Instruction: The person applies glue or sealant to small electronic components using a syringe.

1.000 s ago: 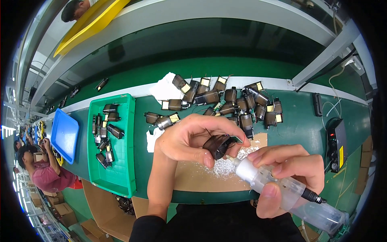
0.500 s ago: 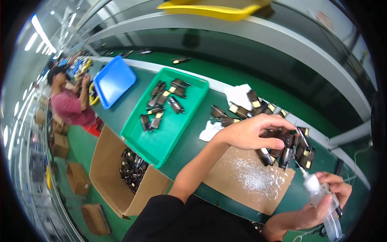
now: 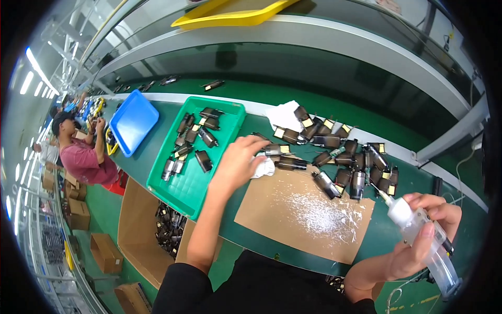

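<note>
My left hand (image 3: 238, 163) is at the left end of a pile of small dark motors (image 3: 358, 183) with silver and cream-coloured parts. Its thumb and fingers are apart around the near end of one motor (image 3: 276, 149), with no firm grip visible. A crumpled white cloth (image 3: 264, 166) lies beside the thumb. At the right, my right hand (image 3: 426, 227) is closed around a clear squeeze bottle (image 3: 418, 230) with a white cap and thin nozzle. The nozzle points at the pile's near right edge. Below the pile lies a brown cardboard sheet (image 3: 266, 209) smeared with white residue.
A green tray (image 3: 178, 196) holding several motors stands left of my hand, with a blue tray (image 3: 133, 123) beyond. On the floor, a cardboard box (image 3: 138, 235) contains many motors. A co-worker (image 3: 86, 162) stands at far left. Behind the bench runs a green belt (image 3: 251, 97).
My left hand has moved left, from above the motor pile to its left end by the white cloth. The right hand still holds the bottle at the pile's edge. The whole view has shifted slightly.
</note>
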Available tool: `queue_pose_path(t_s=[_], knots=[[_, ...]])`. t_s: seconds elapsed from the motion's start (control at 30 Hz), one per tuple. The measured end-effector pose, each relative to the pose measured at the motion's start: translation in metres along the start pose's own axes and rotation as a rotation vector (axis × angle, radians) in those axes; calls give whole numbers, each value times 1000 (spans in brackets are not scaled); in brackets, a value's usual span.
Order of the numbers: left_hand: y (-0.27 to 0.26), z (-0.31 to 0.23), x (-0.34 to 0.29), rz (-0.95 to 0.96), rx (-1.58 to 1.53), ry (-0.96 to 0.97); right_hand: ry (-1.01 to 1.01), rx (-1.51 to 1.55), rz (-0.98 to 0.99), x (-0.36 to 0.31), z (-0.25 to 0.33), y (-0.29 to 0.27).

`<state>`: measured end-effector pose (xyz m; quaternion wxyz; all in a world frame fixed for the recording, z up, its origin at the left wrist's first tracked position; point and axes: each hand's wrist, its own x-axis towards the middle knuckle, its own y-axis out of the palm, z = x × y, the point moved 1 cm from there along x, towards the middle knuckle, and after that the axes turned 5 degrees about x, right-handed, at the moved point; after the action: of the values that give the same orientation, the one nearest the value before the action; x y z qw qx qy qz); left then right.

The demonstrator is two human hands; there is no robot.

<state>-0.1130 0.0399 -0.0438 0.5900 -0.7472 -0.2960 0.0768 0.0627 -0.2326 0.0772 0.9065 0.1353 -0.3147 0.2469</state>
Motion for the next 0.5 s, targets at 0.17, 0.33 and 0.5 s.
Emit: queue_pose_path(t_s=[0.17,0.33,0.5], knots=[[52,-8,18,63,324,46,1,23,68,-1,7,-2],[21,-15,18,-27,183,-53,-6,25,42,-2,4,-3],[0,-30,44,-120,-683,-220,22,31,-21,-1,3,5]])
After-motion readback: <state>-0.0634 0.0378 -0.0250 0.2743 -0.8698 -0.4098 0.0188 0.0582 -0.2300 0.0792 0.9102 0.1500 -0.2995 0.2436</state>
